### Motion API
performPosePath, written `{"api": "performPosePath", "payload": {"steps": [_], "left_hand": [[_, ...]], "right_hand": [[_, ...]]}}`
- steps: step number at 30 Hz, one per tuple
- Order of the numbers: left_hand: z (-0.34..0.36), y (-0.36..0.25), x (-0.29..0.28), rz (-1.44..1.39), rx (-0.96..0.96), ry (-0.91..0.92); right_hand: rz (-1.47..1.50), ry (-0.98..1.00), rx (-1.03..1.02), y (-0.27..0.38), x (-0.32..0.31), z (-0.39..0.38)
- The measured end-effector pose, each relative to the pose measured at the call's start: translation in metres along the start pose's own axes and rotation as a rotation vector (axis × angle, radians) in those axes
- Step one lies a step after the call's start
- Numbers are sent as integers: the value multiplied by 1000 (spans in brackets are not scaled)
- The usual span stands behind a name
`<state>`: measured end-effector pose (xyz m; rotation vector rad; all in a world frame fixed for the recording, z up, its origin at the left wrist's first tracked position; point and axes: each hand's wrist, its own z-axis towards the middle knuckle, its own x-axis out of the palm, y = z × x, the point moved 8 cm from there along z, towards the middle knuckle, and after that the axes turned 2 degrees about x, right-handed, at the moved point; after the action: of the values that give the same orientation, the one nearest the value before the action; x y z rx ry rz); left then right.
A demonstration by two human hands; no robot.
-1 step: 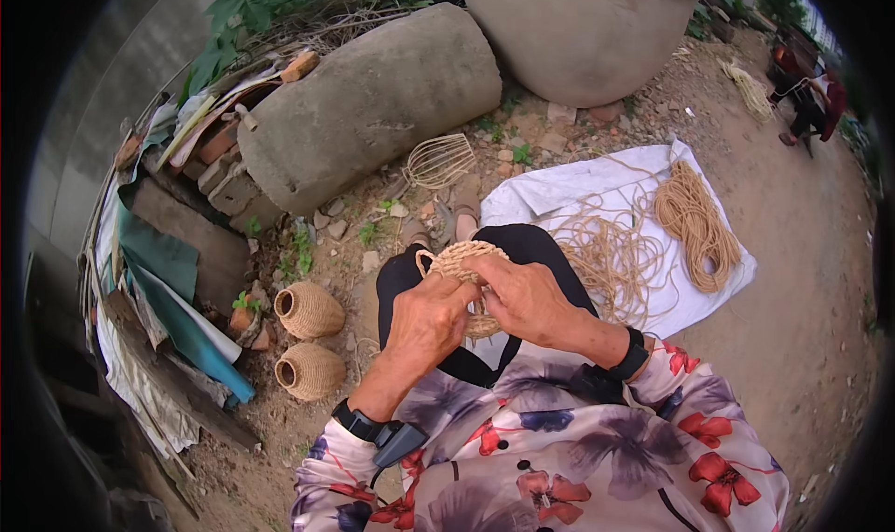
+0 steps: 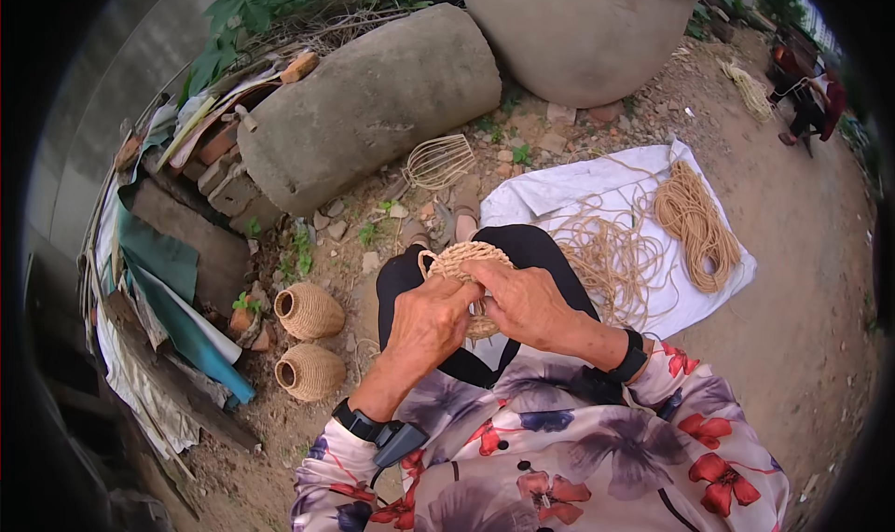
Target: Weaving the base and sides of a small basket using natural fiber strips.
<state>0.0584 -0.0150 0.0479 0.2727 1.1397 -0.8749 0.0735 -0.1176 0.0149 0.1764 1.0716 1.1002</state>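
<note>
Over my lap sits a small, partly hidden woven rope basket (image 2: pixel 466 254), tan, with a loop of cord at its far left edge. My left hand (image 2: pixel 427 319) grips it from the left, fingers bent and pressed together. From the right, my right hand (image 2: pixel 530 301) pinches the same weave, and the two hands meet over its middle. Their fingertips are mostly hidden. Beside my left leg, two finished-looking woven pots (image 2: pixel 310 310) lie on their sides, mouths to the left. Right of my knees, loose tan cord (image 2: pixel 611 257) lies tangled on a white sheet (image 2: pixel 531 196).
A coiled bundle of cord (image 2: pixel 695 224) rests on the sheet's right part. Past my feet lies a wire frame (image 2: pixel 441 162), before a concrete cylinder (image 2: pixel 373 103) and a big rounded vessel (image 2: pixel 587 28). Boards and cloth (image 2: pixel 177 317) pile up at left. Another person (image 2: pixel 809 103) is far right.
</note>
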Motion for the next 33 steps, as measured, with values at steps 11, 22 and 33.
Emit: {"api": "performPosePath", "payload": {"steps": [11, 22, 33], "left_hand": [[-16, 24, 17, -222, -171, -97], [-39, 3, 7, 25, -107, -135], [-38, -8, 18, 48, -77, -108]], "right_hand": [[-152, 199, 116, -6, 23, 4], [1326, 313, 684, -42, 5, -42], [1351, 310, 718, -81, -38, -105]]}}
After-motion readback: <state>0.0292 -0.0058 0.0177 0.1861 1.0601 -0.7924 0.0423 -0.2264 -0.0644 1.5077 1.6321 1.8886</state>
